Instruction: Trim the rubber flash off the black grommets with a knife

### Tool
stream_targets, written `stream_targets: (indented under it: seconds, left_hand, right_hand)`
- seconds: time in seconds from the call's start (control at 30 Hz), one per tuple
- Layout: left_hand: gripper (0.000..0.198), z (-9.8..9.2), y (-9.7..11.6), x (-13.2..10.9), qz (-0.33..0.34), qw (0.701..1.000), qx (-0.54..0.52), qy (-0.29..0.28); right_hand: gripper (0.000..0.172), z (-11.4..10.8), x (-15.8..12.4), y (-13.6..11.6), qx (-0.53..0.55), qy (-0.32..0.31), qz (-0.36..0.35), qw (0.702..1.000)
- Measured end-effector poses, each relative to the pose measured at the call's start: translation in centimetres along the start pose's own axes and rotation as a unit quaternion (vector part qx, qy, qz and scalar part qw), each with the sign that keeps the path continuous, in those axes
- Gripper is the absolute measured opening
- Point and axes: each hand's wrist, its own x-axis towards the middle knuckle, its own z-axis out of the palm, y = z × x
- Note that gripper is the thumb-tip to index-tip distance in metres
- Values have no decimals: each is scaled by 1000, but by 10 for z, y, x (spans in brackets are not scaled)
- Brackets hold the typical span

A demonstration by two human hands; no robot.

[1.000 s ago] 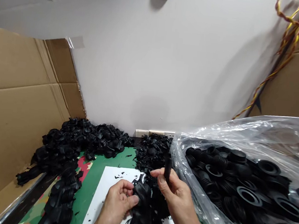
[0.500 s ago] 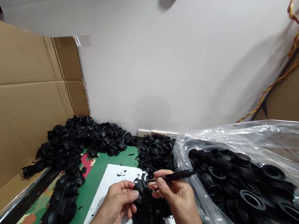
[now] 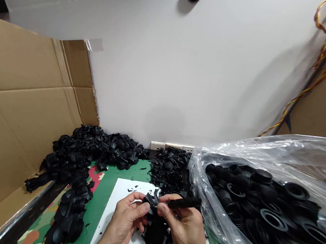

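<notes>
My left hand [image 3: 128, 217] is closed, pinching a black rubber part [image 3: 150, 206] with folds and ragged edges between thumb and fingertips. My right hand [image 3: 185, 225] grips a slim black-handled tool [image 3: 185, 203]. Its tip meets the rubber part, but the fingers hide its exact shape. Under the hands, more black rubber [image 3: 154, 233] with stringy scraps lies on a white sheet [image 3: 120, 191].
Left and behind is a heap of ragged black rubber parts [image 3: 81, 148]; black scraps [image 3: 170, 165] are piled ahead. A clear plastic bag [image 3: 205, 188] on the right holds ribbed rubber bellows [image 3: 275, 219]. A cardboard wall [image 3: 25, 68] stands left, beside a green mat [image 3: 103, 193].
My right hand has moved left and slightly down, bringing its fingertips close to the left ones at the rubber part. The tool now lies flatter. The part has turned, showing folded edges.
</notes>
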Motion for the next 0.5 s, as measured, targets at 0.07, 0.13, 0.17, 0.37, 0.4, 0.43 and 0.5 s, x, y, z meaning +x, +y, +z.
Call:
stream_targets:
  seconds: [0.07, 0.13, 0.17, 0.37, 0.4, 0.43, 0.5]
  left_hand:
    - [45, -1, -1, 1, 6, 1000, 6, -4]
    - [44, -2, -2, 1, 9, 1000, 14, -10]
    - [43, -2, -3, 1, 8, 1000, 18, -14]
    - [46, -6, -2, -2, -13, 998, 23, -58]
    - [49, -7, 0, -3, -17, 998, 18, -66]
    - [50, -7, 2, -3, -20, 997, 12, -71]
    - [52, -8, 7, -3, -19, 997, 4, -75]
  right_hand:
    - [22, 4, -2, 1, 17, 8, 11, 1000]
    - [21, 6, -4, 1, 8, 1, 5, 1000]
    - [19, 6, -5, 1, -13, -8, -17, 1000]
    - [24, -12, 11, 5, -159, 11, -167, 973]
    - [23, -17, 16, 8, -169, 43, -139, 975]
    - [22, -22, 21, 10, -175, 63, -118, 975]
    - [21, -29, 27, 15, -163, 79, -71, 981]
